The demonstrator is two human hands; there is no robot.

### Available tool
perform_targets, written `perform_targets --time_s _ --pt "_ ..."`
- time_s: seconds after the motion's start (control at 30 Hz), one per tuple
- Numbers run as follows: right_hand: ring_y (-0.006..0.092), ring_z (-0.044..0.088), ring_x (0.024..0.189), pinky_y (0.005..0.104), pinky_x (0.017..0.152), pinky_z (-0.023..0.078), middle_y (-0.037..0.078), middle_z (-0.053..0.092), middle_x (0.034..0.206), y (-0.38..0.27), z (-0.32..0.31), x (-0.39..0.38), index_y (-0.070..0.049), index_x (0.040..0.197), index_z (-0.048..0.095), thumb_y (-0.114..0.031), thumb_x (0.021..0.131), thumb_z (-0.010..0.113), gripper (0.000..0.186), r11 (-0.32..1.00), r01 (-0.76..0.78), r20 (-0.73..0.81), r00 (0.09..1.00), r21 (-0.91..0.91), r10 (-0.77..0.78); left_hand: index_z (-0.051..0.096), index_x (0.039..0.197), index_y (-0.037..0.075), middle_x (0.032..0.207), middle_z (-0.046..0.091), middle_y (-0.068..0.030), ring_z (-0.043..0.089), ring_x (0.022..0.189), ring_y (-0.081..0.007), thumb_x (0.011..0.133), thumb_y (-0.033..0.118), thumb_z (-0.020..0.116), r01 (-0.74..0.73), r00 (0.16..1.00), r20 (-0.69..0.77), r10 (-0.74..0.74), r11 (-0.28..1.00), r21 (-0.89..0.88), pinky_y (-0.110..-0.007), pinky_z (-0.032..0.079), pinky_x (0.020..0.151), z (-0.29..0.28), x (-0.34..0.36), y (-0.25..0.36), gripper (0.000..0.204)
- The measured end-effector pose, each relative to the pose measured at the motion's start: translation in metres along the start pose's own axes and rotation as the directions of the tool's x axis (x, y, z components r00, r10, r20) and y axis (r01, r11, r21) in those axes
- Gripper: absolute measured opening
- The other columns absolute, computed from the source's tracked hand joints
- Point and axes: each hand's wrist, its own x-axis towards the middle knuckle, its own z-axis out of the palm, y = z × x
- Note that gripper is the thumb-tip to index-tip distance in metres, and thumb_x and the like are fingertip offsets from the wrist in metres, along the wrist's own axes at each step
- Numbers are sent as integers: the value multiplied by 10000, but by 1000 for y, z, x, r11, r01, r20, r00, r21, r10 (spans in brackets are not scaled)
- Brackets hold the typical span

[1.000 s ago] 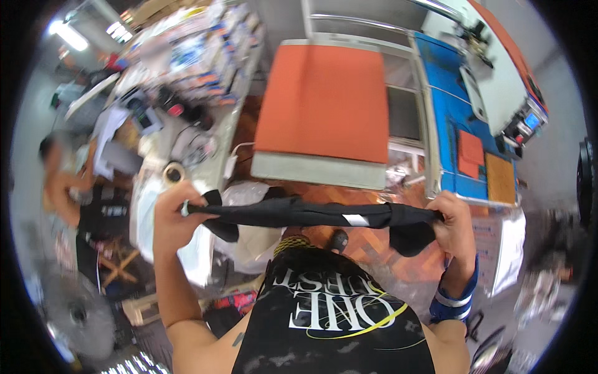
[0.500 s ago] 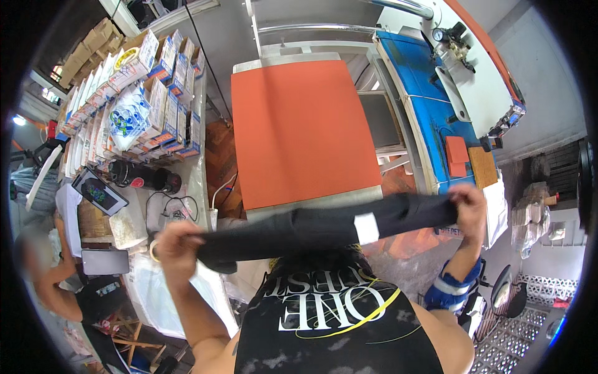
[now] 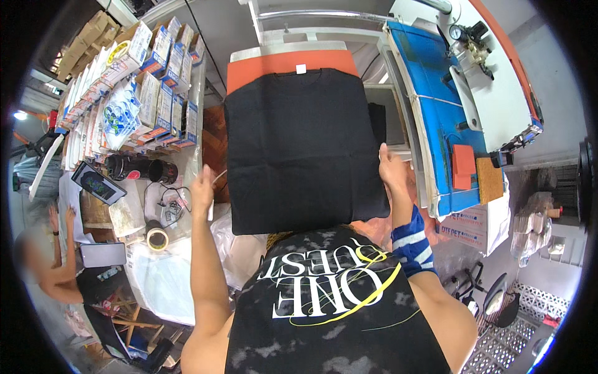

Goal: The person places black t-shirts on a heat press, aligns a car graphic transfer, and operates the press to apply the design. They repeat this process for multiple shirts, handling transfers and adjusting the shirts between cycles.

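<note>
A black T-shirt (image 3: 299, 143) lies spread over the orange pad (image 3: 246, 70), its neckline at the far end with a small white label (image 3: 301, 69). Its near edge hangs toward my body, and a sleeve shows at the right. My left hand (image 3: 202, 192) is just left of the shirt, apart from its edge, with the fingers loosely extended and nothing visible in them. At the shirt's right edge is my right hand (image 3: 393, 168), its fingers stretched forward; whether it touches the cloth is hard to tell.
Stacked boxes (image 3: 149, 100), a black cylinder (image 3: 128, 167), a phone (image 3: 98, 183) and a tape roll (image 3: 157, 239) crowd the left table. At right stands a blue-covered press bed (image 3: 430, 93) with orange pieces (image 3: 462, 167) on it. Another person's arm (image 3: 65, 274) is at far left.
The black T-shirt, held as a stretched band between both hands, now lies spread on the orange pad. My hands have let it go or loosened and moved inward to its sides.
</note>
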Motion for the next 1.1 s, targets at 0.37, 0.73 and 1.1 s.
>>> perform_targets --time_s 0.37,0.73,1.1 --pt "157 551 804 349 748 449 69 629 841 37 17 36 2 940 650 -288 1014 622 300 818 4 -25 1000 576 12 516 734 26 678 485 7 409 640 -123 1011 211 638 -196 895 -417 159 980 -45 -341 387 596 45 46 -37 355" --pt "168 559 742 329 725 461 42 642 840 65 4 -31 -20 938 618 -260 1026 613 255 620 -96 42 994 778 101 631 1120 -23 977 685 -56 608 846 -113 1021 109 613 -146 989 -108 103 827 -544 -257 491 780 22 -40 -88 166" --pt "231 646 1062 361 959 475 125 689 1195 81 18 -13 65 1191 644 -317 1044 579 414 697 -158 202 979 700 18 658 991 0 960 701 -48 616 830 -115 1043 230 605 306 951 67 -300 900 -310 -266 490 764 30 -47 -95 242"
